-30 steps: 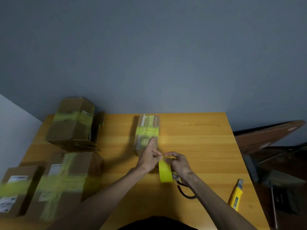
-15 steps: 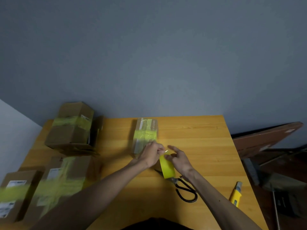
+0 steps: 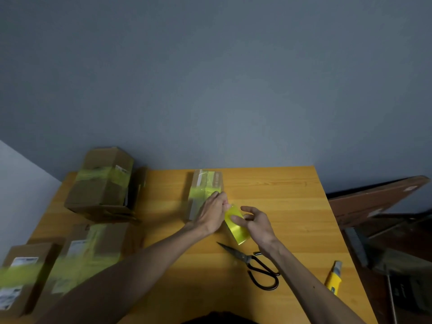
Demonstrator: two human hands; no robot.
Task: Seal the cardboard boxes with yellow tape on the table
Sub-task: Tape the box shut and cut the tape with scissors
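Yellow tape roll (image 3: 236, 228) is gripped by my right hand (image 3: 258, 226), thumb in its hole. My left hand (image 3: 211, 215) pinches the tape end (image 3: 230, 206) beside the cardboard box (image 3: 205, 183), which lies long-ways toward the table's (image 3: 280, 195) far edge.

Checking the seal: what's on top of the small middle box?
On the small box, a band of yellow tape crosses the top; the left hand covers its near end, so the surface there is hidden.
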